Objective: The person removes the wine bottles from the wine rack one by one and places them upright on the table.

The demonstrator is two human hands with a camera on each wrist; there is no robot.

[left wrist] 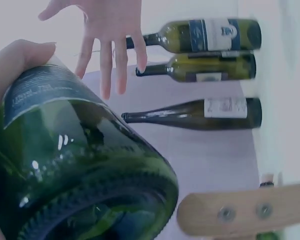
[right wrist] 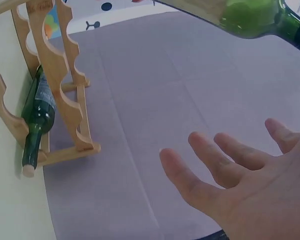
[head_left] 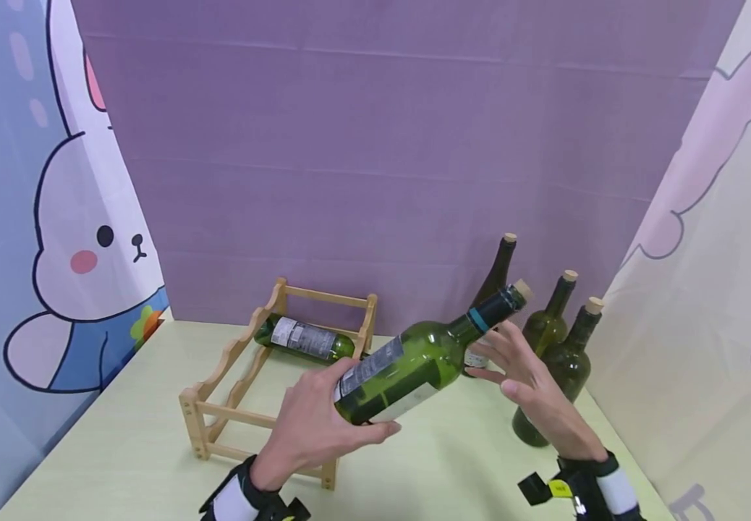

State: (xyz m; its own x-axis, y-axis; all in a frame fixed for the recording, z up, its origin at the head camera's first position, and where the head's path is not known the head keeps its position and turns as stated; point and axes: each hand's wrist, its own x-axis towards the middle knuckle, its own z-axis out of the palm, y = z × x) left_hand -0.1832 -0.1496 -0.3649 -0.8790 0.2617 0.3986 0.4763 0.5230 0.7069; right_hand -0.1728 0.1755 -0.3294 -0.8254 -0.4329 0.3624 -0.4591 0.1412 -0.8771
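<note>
Mid-frame over the pale bench (head_left: 121, 434), left hand (head_left: 313, 427) grips a glossy green glass bottle (head_left: 414, 362); right hand (head_left: 532, 387) open, fingers spread, empty.

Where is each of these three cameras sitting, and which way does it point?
Head: worn on the head, looking down at the left hand holding a bottle and the open right hand.
Left wrist: behind that bottle's base, facing the right hand.
Right wrist: over the palm, facing the rack.
All share the held bottle.

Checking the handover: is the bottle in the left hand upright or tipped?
Tipped. The left hand grips the bottle at its base, its corked neck slanting up to the right.
</note>
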